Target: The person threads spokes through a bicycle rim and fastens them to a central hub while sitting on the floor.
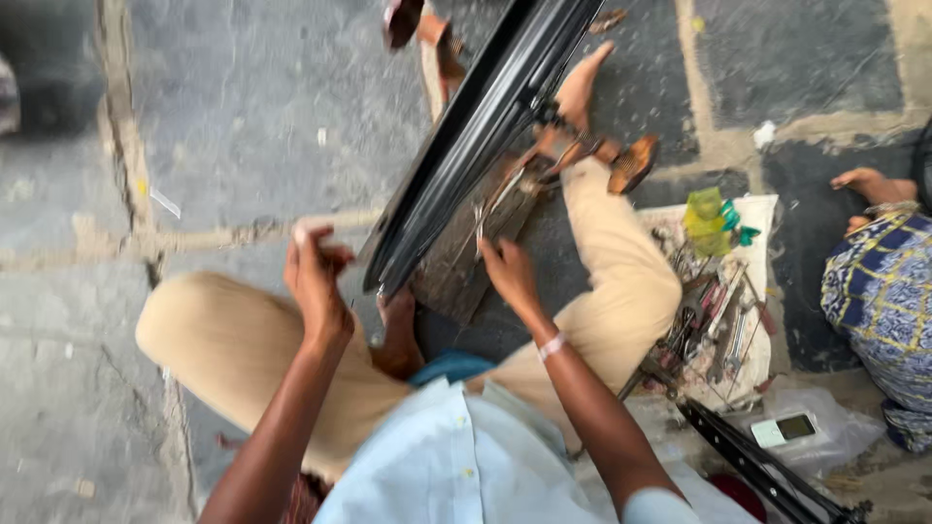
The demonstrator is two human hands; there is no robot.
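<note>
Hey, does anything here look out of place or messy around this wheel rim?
The hand tools lie in a loose jumble on the white cloth rather than laid out. The black rim rests tilted across the wooden block.

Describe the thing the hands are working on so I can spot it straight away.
Start at the person sitting on the stone floor in tan trousers. Running diagonally up from between the knees is a black wheel rim, its lower end beside the left hand and right hand. It is the long, curved, glossy black band, unlike the small metal tools heaped on the white cloth.
</note>
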